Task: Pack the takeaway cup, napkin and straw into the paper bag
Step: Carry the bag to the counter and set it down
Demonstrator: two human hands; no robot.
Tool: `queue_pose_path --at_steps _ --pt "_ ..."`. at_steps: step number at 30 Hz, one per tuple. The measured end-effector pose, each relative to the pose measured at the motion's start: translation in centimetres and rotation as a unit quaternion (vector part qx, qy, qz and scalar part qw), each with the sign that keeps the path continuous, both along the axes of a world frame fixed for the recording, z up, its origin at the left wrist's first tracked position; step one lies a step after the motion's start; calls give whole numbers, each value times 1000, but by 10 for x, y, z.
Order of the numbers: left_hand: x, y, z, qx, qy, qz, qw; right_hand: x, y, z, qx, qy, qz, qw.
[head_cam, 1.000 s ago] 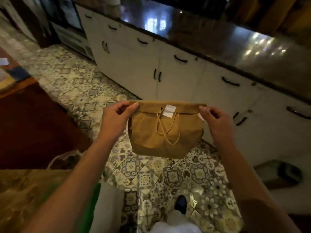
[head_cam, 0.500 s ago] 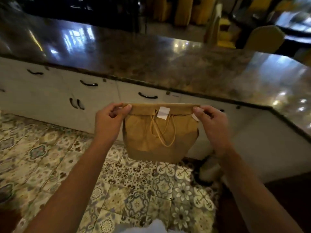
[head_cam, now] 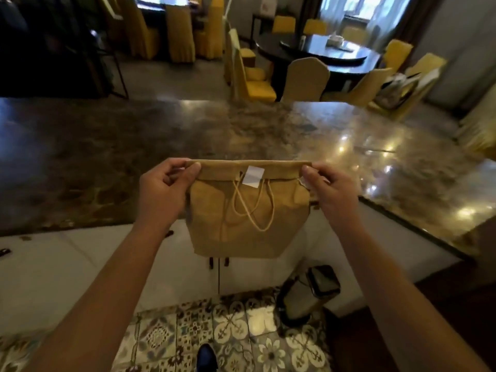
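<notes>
Both bare forearms reach forward from the bottom corners of the view, converging toward the middle at about chest height. The left hand [head_cam: 161, 191] is curled with its back toward the camera, thumb and fingers [head_cam: 192, 167] pinched together at the inner side — closed on something thin. The right hand [head_cam: 331, 190] mirrors it, thumb and fingers pinched at its inner edge, wrist straight. The two hands sit level — well apart.

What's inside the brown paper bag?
You can't see inside. The brown paper bag has its top folded over and stuck with a white sticker, pinched by both hands. Only its rope handles show.
</notes>
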State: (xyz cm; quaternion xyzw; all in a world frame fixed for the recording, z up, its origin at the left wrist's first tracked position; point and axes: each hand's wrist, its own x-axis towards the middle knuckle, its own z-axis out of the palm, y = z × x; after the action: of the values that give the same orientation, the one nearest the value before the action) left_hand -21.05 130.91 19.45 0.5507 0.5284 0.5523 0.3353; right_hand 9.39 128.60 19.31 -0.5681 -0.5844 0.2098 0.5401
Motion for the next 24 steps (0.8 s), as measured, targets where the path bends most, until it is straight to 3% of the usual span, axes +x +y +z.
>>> queue_pose_path --at_steps 11,18,24 --pt "14 189 36 24 26 -71 997 17 173 43 0 12 -39 999" --pt "26 281 35 35 35 -25 998 24 287 32 -10 20 -4 1000" --pt "32 332 18 11 57 14 998 28 362 17 -19 -26 14 999"
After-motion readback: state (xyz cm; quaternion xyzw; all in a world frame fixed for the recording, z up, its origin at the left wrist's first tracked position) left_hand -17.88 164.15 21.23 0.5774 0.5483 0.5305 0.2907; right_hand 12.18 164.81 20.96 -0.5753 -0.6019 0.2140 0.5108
